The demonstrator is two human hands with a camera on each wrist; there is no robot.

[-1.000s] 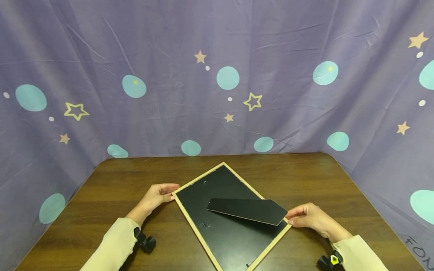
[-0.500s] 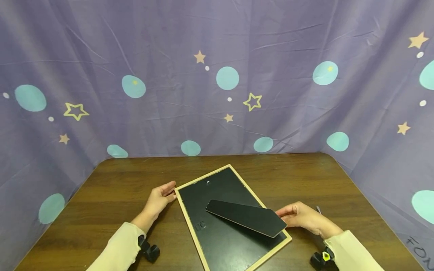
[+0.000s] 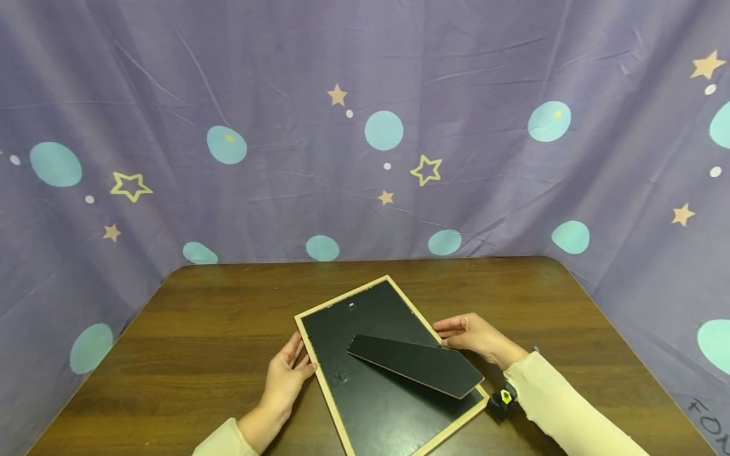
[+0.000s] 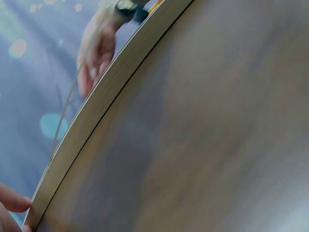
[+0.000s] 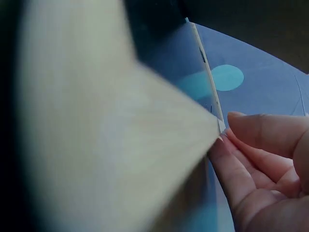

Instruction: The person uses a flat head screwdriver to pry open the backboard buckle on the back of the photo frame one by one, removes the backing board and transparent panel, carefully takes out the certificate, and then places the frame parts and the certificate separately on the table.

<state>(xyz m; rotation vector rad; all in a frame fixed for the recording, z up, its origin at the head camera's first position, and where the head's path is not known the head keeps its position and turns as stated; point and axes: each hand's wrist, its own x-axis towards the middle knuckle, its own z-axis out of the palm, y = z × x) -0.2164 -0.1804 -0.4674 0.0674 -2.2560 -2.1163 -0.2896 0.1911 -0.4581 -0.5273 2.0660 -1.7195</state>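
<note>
A picture frame [image 3: 388, 392] with a light wood border faces back-up in the head view. Its black backing carries a black easel stand [image 3: 419, 366], slanting across it and raised from the panel. My left hand [image 3: 283, 381] holds the left border, thumb near the top edge and fingers spread beside it. On the right border, near the stand's hinge side, my right hand [image 3: 476, 335] pinches with thumb and fingers. In the left wrist view the frame's shiny front [image 4: 203, 145] shows from below. The frame's lowest corner is cut off in the head view.
A brown wooden table [image 3: 222, 304] lies beneath. Behind it hangs a purple curtain [image 3: 285, 126] with stars and dots. A small grey object [image 3: 536, 349] shows partly behind the right wrist. A black wrist camera [image 3: 502, 402] sits near the frame's right corner.
The frame has turned slightly and settled. My left hand has slid from the left corner down along the border; my right hand has moved from the right corner up its edge.
</note>
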